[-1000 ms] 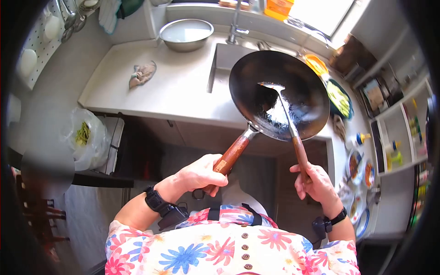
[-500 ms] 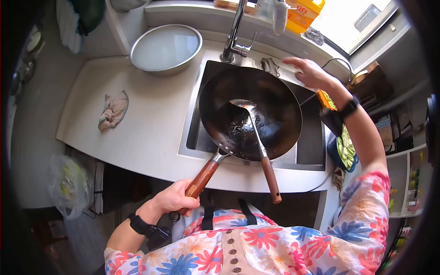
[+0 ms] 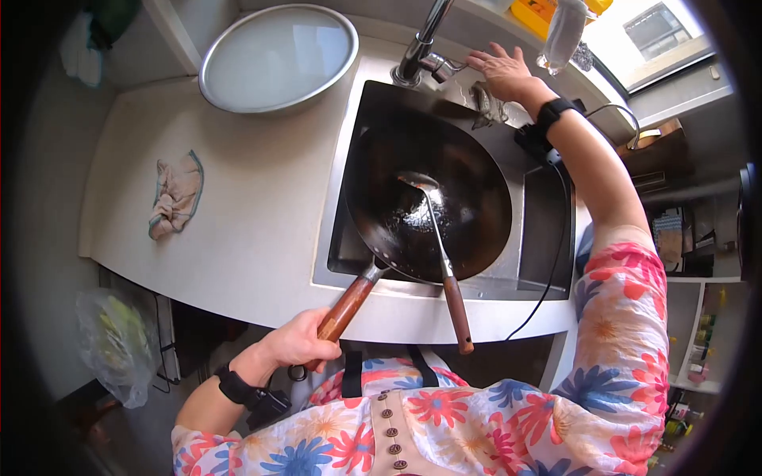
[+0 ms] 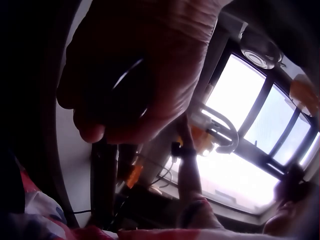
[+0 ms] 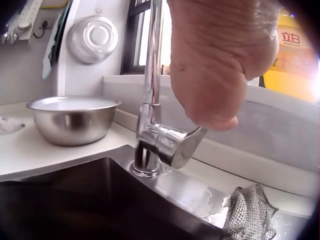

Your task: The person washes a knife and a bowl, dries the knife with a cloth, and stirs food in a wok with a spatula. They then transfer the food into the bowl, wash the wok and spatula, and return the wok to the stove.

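My left hand (image 3: 302,341) grips the wooden handle (image 3: 349,305) of a dark wok (image 3: 480,198), which sits low over the sink (image 3: 337,258). A metal spatula (image 3: 433,214) leans in the wok, its wooden handle jutting out over the counter's front edge. My right hand (image 3: 506,75) reaches to the back of the sink, fingers stretched out, fingertips right at the lever of the chrome faucet (image 3: 413,62). From the right wrist view, that hand (image 5: 215,70) overlaps the end of the lever (image 5: 182,145). The left wrist view is dark around the gripping hand (image 4: 140,75).
A steel basin (image 3: 278,59) stands left of the faucet. A crumpled cloth (image 3: 176,194) lies on the left counter. A mesh cloth (image 5: 250,212) rests on the sink's back rim. A plastic bag (image 3: 117,345) hangs at the lower left. A black cable (image 3: 548,278) crosses the sink's right side.
My right hand has let go of the spatula and moved forward to the faucet lever. The wok has moved back and down over the sink, still in my left hand.
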`<act>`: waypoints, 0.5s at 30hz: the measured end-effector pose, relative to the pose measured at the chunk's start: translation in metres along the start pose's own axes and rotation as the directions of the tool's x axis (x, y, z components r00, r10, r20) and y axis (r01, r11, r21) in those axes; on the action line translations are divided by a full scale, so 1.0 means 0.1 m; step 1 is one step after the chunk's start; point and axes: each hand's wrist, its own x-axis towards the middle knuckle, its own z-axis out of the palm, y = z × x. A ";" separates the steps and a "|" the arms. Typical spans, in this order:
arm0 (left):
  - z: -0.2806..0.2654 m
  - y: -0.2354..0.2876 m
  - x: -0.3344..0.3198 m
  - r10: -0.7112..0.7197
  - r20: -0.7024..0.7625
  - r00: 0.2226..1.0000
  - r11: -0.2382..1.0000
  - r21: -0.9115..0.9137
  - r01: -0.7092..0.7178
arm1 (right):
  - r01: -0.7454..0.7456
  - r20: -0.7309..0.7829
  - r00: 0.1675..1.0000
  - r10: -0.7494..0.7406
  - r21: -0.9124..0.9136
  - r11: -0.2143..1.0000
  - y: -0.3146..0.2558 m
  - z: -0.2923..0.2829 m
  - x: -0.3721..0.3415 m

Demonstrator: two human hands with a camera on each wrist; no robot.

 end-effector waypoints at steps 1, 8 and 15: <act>-0.06 -0.04 0.02 0.012 -0.008 1.000 1.000 0.021 -0.011 | 0.047 -0.127 0.990 -0.062 -0.122 0.991 -0.03 0.06 -0.08; -0.16 0.07 0.04 0.005 0.025 1.000 1.000 0.019 -0.005 | 0.049 0.061 0.991 -0.118 0.659 0.750 -0.50 0.03 -2.08; -0.11 0.13 0.06 0.003 0.010 1.000 0.996 0.086 -0.004 | -0.581 0.574 0.810 -0.123 0.753 -0.308 -1.86 0.31 -3.21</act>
